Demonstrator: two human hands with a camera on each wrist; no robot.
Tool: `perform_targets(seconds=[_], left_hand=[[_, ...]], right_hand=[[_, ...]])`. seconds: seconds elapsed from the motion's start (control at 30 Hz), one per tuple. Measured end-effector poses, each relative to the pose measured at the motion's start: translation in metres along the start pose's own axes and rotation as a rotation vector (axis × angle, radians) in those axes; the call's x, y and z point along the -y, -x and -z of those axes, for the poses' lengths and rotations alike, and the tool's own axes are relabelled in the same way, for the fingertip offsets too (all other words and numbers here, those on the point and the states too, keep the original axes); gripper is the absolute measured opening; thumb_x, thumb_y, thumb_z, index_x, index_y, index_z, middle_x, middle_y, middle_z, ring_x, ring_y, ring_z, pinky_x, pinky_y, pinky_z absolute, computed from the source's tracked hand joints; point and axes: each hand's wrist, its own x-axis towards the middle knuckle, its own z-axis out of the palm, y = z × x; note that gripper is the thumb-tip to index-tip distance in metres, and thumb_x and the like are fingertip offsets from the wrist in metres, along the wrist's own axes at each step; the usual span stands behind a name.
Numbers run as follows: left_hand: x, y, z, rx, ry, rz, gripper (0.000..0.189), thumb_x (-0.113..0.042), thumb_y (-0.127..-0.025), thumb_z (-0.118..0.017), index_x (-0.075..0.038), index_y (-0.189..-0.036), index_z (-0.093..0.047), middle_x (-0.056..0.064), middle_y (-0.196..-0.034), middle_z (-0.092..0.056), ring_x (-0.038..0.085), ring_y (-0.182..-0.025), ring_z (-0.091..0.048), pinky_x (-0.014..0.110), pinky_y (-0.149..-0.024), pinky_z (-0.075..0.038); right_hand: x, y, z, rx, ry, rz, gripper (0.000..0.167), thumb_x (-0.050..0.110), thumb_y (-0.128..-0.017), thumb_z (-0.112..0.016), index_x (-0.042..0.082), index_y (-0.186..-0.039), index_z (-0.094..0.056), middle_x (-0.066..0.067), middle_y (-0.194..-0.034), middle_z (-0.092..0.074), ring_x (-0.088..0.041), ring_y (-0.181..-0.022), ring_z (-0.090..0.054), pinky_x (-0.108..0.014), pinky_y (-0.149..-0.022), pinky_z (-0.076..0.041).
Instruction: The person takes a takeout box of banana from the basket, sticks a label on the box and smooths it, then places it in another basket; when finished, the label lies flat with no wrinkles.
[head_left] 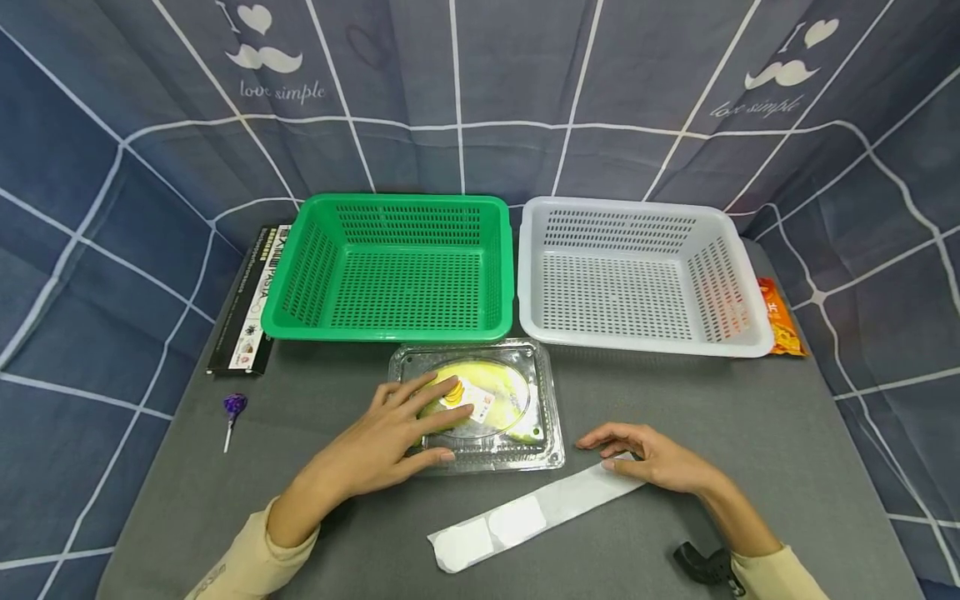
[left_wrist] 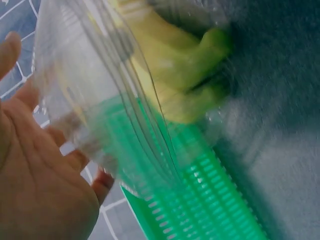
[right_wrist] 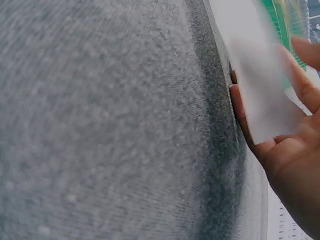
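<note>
A clear plastic clamshell box (head_left: 551,417) with yellow-green bananas (left_wrist: 175,65) inside lies on the grey cloth. On its lid is a small white label (head_left: 481,405). My left hand (head_left: 401,429) rests on the box's left side with its fingers spread and fairly straight. To the right, my right hand (head_left: 660,458) pinches the end of a white strip of stickers (head_left: 551,507). In the right wrist view, the strip (right_wrist: 260,80) passes between thumb and fingers. Two blank white labels show at the strip's lower left end.
Behind the box stand a green basket (head_left: 386,337) and a white basket (head_left: 645,342). A black pasta box (head_left: 243,308) and a purple lollipop (head_left: 235,406) lie at left. An orange snack packet (head_left: 782,317) lies right of the white basket. Tile-patterned cloth (head_left: 510,92) hangs behind.
</note>
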Motion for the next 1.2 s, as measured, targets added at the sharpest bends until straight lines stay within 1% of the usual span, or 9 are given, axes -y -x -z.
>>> perform_targets(seconds=[0.23,0.4,0.53,0.67,0.8,0.87,0.97,1.07,1.2], left_hand=[[-0.002,-0.004,-0.006,0.015,-0.046,0.004,0.055,-0.056,-0.095,-0.053,-0.043,-0.147,-0.042,0.005,-0.160,-0.030,0.029,-0.148,-0.024,0.057,-0.101,-0.029],[-0.003,-0.003,-0.007,0.032,-0.039,0.022,0.057,-0.059,-0.093,-0.053,-0.041,-0.147,-0.043,0.002,-0.162,-0.026,0.030,-0.151,-0.017,0.059,-0.102,-0.029],[-0.002,-0.004,-0.007,0.030,-0.029,0.012,0.058,-0.061,-0.093,-0.052,-0.039,-0.147,-0.043,0.002,-0.162,-0.025,0.029,-0.152,-0.014,0.057,-0.102,-0.028],[0.002,-0.003,-0.005,-0.010,0.011,-0.015,0.055,-0.056,-0.095,-0.054,-0.037,-0.146,-0.046,0.004,-0.163,-0.024,0.030,-0.152,-0.014,0.059,-0.102,-0.028],[0.009,0.002,-0.001,-0.085,0.043,-0.016,0.046,-0.049,-0.095,-0.058,-0.031,-0.138,-0.056,0.007,-0.160,-0.030,0.031,-0.150,-0.019,0.060,-0.102,-0.028],[0.014,0.005,0.002,-0.110,0.042,-0.001,0.042,-0.047,-0.095,-0.060,-0.029,-0.133,-0.061,0.007,-0.158,-0.033,0.031,-0.149,-0.022,0.059,-0.103,-0.027],[0.021,0.009,0.005,-0.132,0.042,0.012,0.039,-0.044,-0.094,-0.063,-0.025,-0.128,-0.064,0.007,-0.156,-0.037,0.030,-0.146,-0.029,0.055,-0.103,-0.028],[0.026,0.011,0.005,-0.140,0.036,0.007,0.040,-0.042,-0.094,-0.064,-0.022,-0.128,-0.064,0.007,-0.153,-0.041,0.028,-0.141,-0.037,0.051,-0.102,-0.030],[0.028,0.010,0.004,-0.134,0.017,-0.007,0.043,-0.044,-0.094,-0.062,-0.022,-0.132,-0.062,0.008,-0.152,-0.043,0.028,-0.139,-0.041,0.050,-0.101,-0.032]], right_hand=[[0.001,-0.001,-0.001,0.002,0.038,0.020,0.035,0.001,-0.097,-0.057,0.004,-0.132,-0.056,-0.018,-0.131,-0.060,-0.026,-0.116,-0.059,-0.028,-0.093,-0.050],[0.006,-0.008,-0.002,-0.062,0.012,0.021,0.040,0.000,-0.096,-0.058,0.002,-0.136,-0.052,-0.024,-0.134,-0.055,-0.028,-0.120,-0.057,-0.029,-0.096,-0.050],[0.013,-0.019,-0.002,-0.139,0.018,0.132,0.048,-0.008,-0.092,-0.059,-0.005,-0.138,-0.046,-0.031,-0.139,-0.046,-0.026,-0.128,-0.051,-0.033,-0.097,-0.050],[0.024,-0.033,-0.003,-0.206,0.112,0.268,0.049,-0.013,-0.088,-0.061,-0.009,-0.135,-0.048,-0.031,-0.142,-0.042,-0.021,-0.134,-0.046,-0.032,-0.101,-0.047],[0.038,-0.047,-0.004,-0.240,0.194,0.299,0.049,-0.010,-0.086,-0.065,-0.002,-0.133,-0.053,-0.024,-0.145,-0.044,-0.021,-0.137,-0.043,-0.025,-0.109,-0.038],[0.046,-0.056,-0.005,-0.234,0.243,0.275,0.048,-0.005,-0.087,-0.066,0.003,-0.134,-0.055,-0.018,-0.147,-0.045,-0.023,-0.140,-0.039,-0.026,-0.113,-0.033],[0.057,-0.072,-0.008,-0.197,0.312,0.260,0.047,0.002,-0.089,-0.067,0.010,-0.135,-0.057,-0.012,-0.151,-0.042,-0.029,-0.146,-0.029,-0.045,-0.118,-0.026],[0.063,-0.089,-0.015,-0.137,0.395,0.245,0.044,0.011,-0.092,-0.066,0.014,-0.135,-0.058,-0.008,-0.155,-0.039,-0.031,-0.150,-0.019,-0.062,-0.116,-0.017],[0.064,-0.102,-0.021,-0.080,0.511,0.247,0.044,0.019,-0.093,-0.065,0.015,-0.135,-0.058,-0.009,-0.158,-0.035,-0.033,-0.152,-0.011,-0.062,-0.118,-0.007]])
